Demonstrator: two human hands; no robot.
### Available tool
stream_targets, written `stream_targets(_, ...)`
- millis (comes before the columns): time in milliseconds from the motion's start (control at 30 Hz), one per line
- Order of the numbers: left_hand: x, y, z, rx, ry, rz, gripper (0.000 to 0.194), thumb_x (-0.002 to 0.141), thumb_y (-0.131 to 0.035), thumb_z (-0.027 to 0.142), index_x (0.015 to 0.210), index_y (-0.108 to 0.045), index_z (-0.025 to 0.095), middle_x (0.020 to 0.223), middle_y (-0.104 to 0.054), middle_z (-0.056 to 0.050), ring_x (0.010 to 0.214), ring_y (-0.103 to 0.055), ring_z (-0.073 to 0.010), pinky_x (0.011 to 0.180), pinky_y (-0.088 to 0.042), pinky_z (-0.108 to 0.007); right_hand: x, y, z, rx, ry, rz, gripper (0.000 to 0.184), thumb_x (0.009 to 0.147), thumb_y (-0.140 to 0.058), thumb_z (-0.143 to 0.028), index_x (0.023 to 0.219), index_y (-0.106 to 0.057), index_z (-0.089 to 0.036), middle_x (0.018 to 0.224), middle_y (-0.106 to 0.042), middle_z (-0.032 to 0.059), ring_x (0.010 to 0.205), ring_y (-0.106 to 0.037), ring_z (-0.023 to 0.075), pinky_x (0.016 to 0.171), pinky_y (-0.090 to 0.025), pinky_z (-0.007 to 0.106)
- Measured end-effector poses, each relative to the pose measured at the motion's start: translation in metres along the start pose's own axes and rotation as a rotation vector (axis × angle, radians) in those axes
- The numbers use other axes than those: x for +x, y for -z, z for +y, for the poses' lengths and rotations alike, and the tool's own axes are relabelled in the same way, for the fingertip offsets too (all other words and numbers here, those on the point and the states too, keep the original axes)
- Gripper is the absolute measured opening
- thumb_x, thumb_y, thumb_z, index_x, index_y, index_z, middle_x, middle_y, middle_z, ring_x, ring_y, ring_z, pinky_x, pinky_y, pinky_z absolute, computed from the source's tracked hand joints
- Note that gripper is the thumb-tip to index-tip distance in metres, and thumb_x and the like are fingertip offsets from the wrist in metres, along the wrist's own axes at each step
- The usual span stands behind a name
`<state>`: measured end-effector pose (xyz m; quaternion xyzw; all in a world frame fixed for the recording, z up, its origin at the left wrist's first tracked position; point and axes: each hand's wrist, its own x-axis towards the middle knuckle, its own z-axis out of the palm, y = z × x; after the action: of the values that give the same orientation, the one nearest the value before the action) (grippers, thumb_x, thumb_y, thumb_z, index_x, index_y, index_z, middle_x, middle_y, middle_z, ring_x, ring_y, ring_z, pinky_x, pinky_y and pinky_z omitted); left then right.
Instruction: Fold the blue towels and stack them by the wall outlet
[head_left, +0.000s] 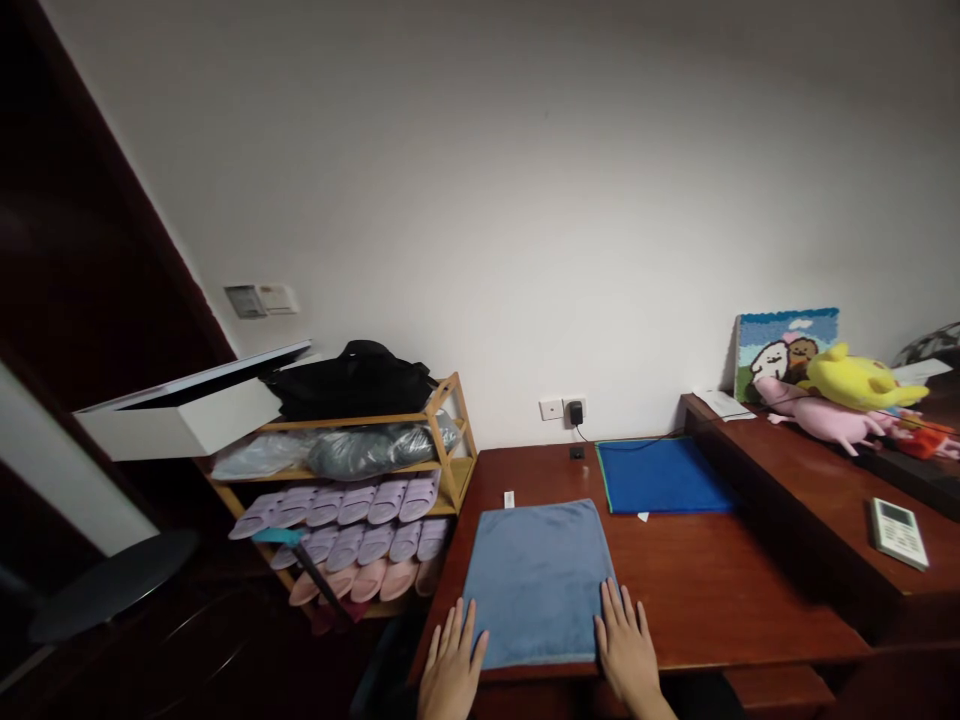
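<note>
A grey-blue cloth [541, 580] lies spread flat on the brown wooden desk [697, 590], with a small white tag [509, 499] sticking out at its far edge. My left hand [453, 655] rests at the near left corner of the cloth, fingers stretched out and slightly apart. On the other side, my right hand [626, 640] lies flat by the near right edge, its fingertips touching or just beside the cloth. Neither hand holds anything. Farther back on the desk is a darker blue cloth [664, 476] with a green edge.
Left of the desk stands a wooden shoe rack [450, 440] with several slippers [360, 500], a black bag [356, 380] and an open white box [187, 415] on top. A raised ledge [806, 470] at right bears plush toys [855, 380] and a white remote [898, 532]. A plugged-in adapter [575, 412] trails a cable.
</note>
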<state>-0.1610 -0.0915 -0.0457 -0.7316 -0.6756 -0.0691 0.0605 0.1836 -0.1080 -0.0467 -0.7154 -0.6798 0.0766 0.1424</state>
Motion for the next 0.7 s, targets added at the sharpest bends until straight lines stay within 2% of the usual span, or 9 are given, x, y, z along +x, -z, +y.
stream_targets(100, -0.003, 0.001, 0.008, 0.011, 0.015, 0.078, 0.064, 0.102, -0.033, 0.050, 0.158, -0.036, 0.019, 0.165, -0.032, -0.006, 0.152, -0.034, -0.0258, 0.125, -0.031, -0.048, -0.010, -0.009, 0.008, 0.044, 0.054, 0.021, 0.061, 0.104, -0.023, -0.048, 0.160, -0.032, -0.025, 0.167, -0.025, -0.0017, 0.156, -0.021, 0.0268, 0.128, -0.019, 0.052)
stream_targets(167, -0.001, 0.005, 0.029, -0.003, 0.001, 0.173, 0.062, 0.103, -0.031, 0.045, 0.159, -0.035, 0.019, 0.165, -0.035, -0.006, 0.152, -0.034, -0.0263, 0.125, -0.031, -0.048, -0.013, -0.012, 0.011, 0.061, 0.082, 0.018, 0.061, 0.105, -0.022, -0.048, 0.160, -0.031, -0.025, 0.166, -0.025, -0.0028, 0.156, -0.020, 0.0253, 0.128, -0.019, 0.050)
stream_targets(267, 0.007, 0.016, 0.086, -0.077, -0.178, 0.204, 0.058, 0.105, -0.030, 0.040, 0.161, -0.029, 0.024, 0.166, -0.034, -0.003, 0.152, -0.034, -0.0242, 0.125, -0.034, -0.046, -0.012, -0.013, 0.012, 0.064, 0.094, 0.013, 0.061, 0.105, -0.021, -0.048, 0.160, -0.030, -0.023, 0.166, -0.025, -0.0015, 0.156, -0.020, 0.0251, 0.128, -0.019, 0.050)
stream_targets(367, 0.016, 0.027, 0.152, -0.158, -0.406, 0.093, 0.057, 0.107, -0.030, 0.043, 0.162, -0.023, 0.031, 0.168, -0.027, 0.001, 0.153, -0.032, -0.0220, 0.125, -0.034, -0.045, -0.010, -0.015, 0.014, 0.060, 0.122, 0.035, 0.060, 0.106, -0.021, -0.048, 0.159, -0.030, -0.023, 0.166, -0.025, -0.0001, 0.156, -0.021, 0.0258, 0.128, -0.020, 0.051)
stream_targets(467, 0.020, 0.029, 0.197, -0.204, -0.458, 0.002, 0.055, 0.107, -0.029, 0.045, 0.161, -0.023, 0.034, 0.168, -0.027, 0.002, 0.154, -0.030, -0.0224, 0.126, -0.032, -0.047, -0.010, -0.018, 0.017, 0.058, 0.148, 0.053, 0.057, 0.106, -0.023, -0.045, 0.159, -0.033, -0.025, 0.166, -0.026, 0.0001, 0.155, -0.023, 0.0259, 0.128, -0.021, 0.051)
stream_targets(533, 0.018, 0.024, 0.203, -0.209, -0.453, -0.038, 0.055, 0.107, -0.028, 0.044, 0.161, -0.022, 0.034, 0.167, -0.028, 0.002, 0.154, -0.031, -0.0229, 0.126, -0.032, -0.048, -0.010, -0.019, 0.019, 0.060, 0.148, 0.059, 0.057, 0.106, -0.023, -0.045, 0.158, -0.034, -0.026, 0.166, -0.027, 0.0000, 0.155, -0.024, 0.0258, 0.127, -0.021, 0.051)
stream_targets(567, 0.017, 0.021, 0.197, -0.203, -0.447, -0.050, 0.055, 0.107, -0.027, 0.044, 0.161, -0.022, 0.033, 0.167, -0.029, 0.002, 0.154, -0.031, -0.0234, 0.126, -0.032, -0.049, -0.010, -0.019, 0.019, 0.063, 0.144, 0.059, 0.057, 0.106, -0.023, -0.046, 0.158, -0.034, -0.026, 0.165, -0.027, 0.0000, 0.155, -0.024, 0.0256, 0.128, -0.022, 0.051)
stream_targets(633, 0.011, 0.012, 0.172, -0.180, -0.400, -0.047, 0.056, 0.107, -0.028, 0.046, 0.161, -0.024, 0.031, 0.167, -0.028, 0.000, 0.153, -0.032, -0.0244, 0.125, -0.033, -0.049, -0.009, -0.017, 0.018, 0.071, 0.136, 0.050, 0.059, 0.106, -0.022, -0.048, 0.158, -0.032, -0.024, 0.165, -0.027, 0.0001, 0.155, -0.024, 0.0251, 0.128, -0.022, 0.050)
stream_targets(700, 0.004, 0.003, 0.130, -0.143, -0.293, -0.001, 0.056, 0.106, -0.028, 0.047, 0.160, -0.029, 0.028, 0.166, -0.030, -0.002, 0.153, -0.033, -0.0253, 0.124, -0.034, -0.050, -0.010, -0.016, 0.017, 0.076, 0.124, 0.049, 0.060, 0.106, -0.020, -0.049, 0.159, -0.030, -0.023, 0.165, -0.027, -0.0002, 0.155, -0.023, 0.0245, 0.128, -0.021, 0.049)
